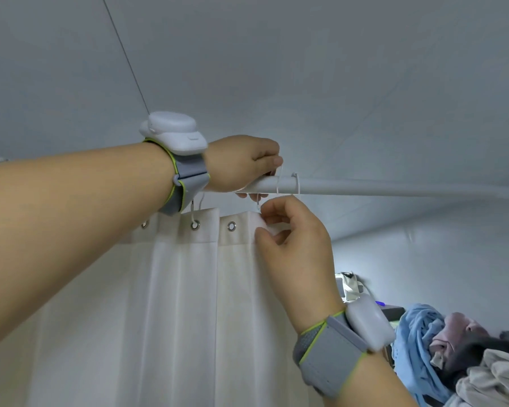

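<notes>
Ceiling [335, 69]; left hand [241, 163]: rod [365, 188]; right hand [294, 245]: curtain [174, 289], seemingly

Left hand [241, 163], right hand [294, 245], fingers [268, 163] curled

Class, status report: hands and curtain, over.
Left hand pinches white plastic hook on pale round rod. Right hand pinches white fabric curtain top. One metal grommet unhooked.

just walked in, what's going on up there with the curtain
A person seems to be hanging a white curtain on a rod. The left hand pinches a white ring at the rod, and the right hand pinches the curtain's top edge just below. One eyelet is already hooked; the next eyelet is free.
</notes>
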Available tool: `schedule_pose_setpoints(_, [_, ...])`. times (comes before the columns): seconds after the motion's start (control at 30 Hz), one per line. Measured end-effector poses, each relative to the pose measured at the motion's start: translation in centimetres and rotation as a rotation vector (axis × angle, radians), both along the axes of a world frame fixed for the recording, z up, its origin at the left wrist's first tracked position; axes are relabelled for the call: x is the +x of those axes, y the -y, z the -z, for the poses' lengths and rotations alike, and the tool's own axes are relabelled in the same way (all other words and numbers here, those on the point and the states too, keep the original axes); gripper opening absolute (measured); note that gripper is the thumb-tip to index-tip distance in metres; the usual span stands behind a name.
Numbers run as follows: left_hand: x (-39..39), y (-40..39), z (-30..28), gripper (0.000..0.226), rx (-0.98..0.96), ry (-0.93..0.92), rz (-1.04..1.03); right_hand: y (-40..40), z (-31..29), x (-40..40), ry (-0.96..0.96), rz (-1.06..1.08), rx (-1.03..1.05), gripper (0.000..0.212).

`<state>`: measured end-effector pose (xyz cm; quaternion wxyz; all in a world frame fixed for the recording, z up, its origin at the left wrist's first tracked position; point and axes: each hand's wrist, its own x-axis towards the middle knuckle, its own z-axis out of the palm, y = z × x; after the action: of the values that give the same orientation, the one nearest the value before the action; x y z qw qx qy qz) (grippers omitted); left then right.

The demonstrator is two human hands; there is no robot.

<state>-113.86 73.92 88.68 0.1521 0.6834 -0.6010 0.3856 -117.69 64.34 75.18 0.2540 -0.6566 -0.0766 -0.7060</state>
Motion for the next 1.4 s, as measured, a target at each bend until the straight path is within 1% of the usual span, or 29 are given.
schedule_pose_setpoints(0.1, [0.6, -0.4, 0.0, 0.024, -0.01, 0.128, -0.049, 0.0, 0.0, 0.1, 0.011, 0.008, -0.011, 0.022])
schedule_pose_setpoints(0.17, [0.9, -0.9, -0.1, 0.027, -0.012, 0.15, -0.062, -0.4, -0.1, 0.3, 0.018, 0.005, -0.02, 0.02])
schedule_pose_setpoints(0.27, [1.2, -1.7, -0.1, 0.03, -0.003, 0.244, -0.08, -0.6, -0.2, 0.6, 0.014, 0.014, -0.027, 0.018])
schedule_pose_setpoints(0.4, [2.0, -3.0, 0.6, 0.017, -0.027, 0.379, -0.074, -0.6, -0.3, 0.7, 0.021, 0.058, -0.035, 0.015])
schedule_pose_setpoints(0.47, [2.7, -3.5, 0.9, 0.021, -0.053, 0.441, -0.067, -0.7, -0.7, 0.5, 0.039, 0.054, -0.029, 0.016])
schedule_pose_setpoints(0.5, [3.0, -3.7, 1.0, 0.023, -0.071, 0.442, -0.055, -0.9, -0.9, 0.4, 0.049, 0.049, -0.031, 0.016])
schedule_pose_setpoints(0.53, [3.2, -3.8, 1.0, 0.021, -0.1, 0.406, -0.026, -1.1, -1.2, 0.2, 0.061, 0.045, -0.035, 0.018])
schedule_pose_setpoints(0.6, [3.2, -3.9, 0.9, 0.013, -0.166, 0.239, 0.074, -1.4, -1.7, -0.2, 0.068, 0.039, -0.047, 0.026])
schedule_pose_setpoints(0.67, [3.3, -3.9, 0.8, 0.017, -0.206, 0.08, 0.162, -1.6, -2.2, -0.4, 0.036, 0.037, -0.038, 0.038])
schedule_pose_setpoints(0.7, [3.3, -3.8, 0.7, 0.015, -0.21, 0.057, 0.18, -1.6, -2.5, -0.5, 0.023, 0.044, -0.033, 0.041])
schedule_pose_setpoints(0.77, [3.3, -3.9, 0.6, 0.008, -0.209, 0.11, 0.159, -1.6, -3.2, -0.3, 0.021, 0.077, -0.042, 0.032])
schedule_pose_setpoints(0.83, [3.3, -4.2, 0.5, 0.007, -0.184, 0.133, 0.147, -1.6, -4.2, -0.2, 0.036, 0.134, -0.065, 0.014])
schedule_pose_setpoints(0.87, [3.3, -4.4, 0.5, 0.008, -0.167, 0.13, 0.152, -1.7, -4.6, -0.2, 0.042, 0.15, -0.072, 0.008])
schedule_pose_setpoints(0.93, [3.7, -4.9, 0.5, 0.013, -0.142, 0.158, 0.172, -2.0, -5.3, -0.4, 0.059, 0.129, -0.075, 0.015])
schedule_pose_setpoints(1.03, [4.2, -5.3, 0.9, 0.02, -0.112, 0.287, 0.197, -2.8, -5.8, -0.7, 0.078, 0.071, -0.075, 0.031])
schedule_pose_setpoints(1.07, [4.2, -5.3, 0.9, 0.021, -0.101, 0.315, 0.189, -2.8, -5.9, -0.8, 0.078, 0.074, -0.081, 0.032])
schedule_pose_setpoints(1.1, [4.2, -5.4, 0.8, 0.021, -0.093, 0.317, 0.177, -2.9, -5.9, -0.7, 0.061, 0.092, -0.089, 0.028])
schedule_pose_setpoints(1.17, [4.2, -5.7, 0.8, 0.023, -0.07, 0.26, 0.141, -2.9, -5.5, -0.4, 0.017, 0.129, -0.098, 0.016])
schedule_pose_setpoints(1.2, [4.0, -5.6, 0.7, 0.026, -0.054, 0.212, 0.122, -2.7, -5.3, -0.4, 0.009, 0.128, -0.093, 0.014])
schedule_pose_setpoints(1.3, [3.4, -6.0, 0.4, 0.032, -0.028, 0.043, 0.085, -2.6, -4.5, -0.1, 0.007, 0.115, -0.087, 0.01])
schedule_pose_setpoints(1.37, [2.9, -6.0, 0.2, 0.029, -0.041, -0.022, -0.002, -2.4, -4.1, 0.1, 0.005, 0.122, -0.09, 0.01])
schedule_pose_setpoints(1.4, [2.7, -5.7, 0.1, 0.033, -0.044, -0.052, -0.066, -2.3, -3.9, 0.3, -0.008, 0.127, -0.083, 0.012])
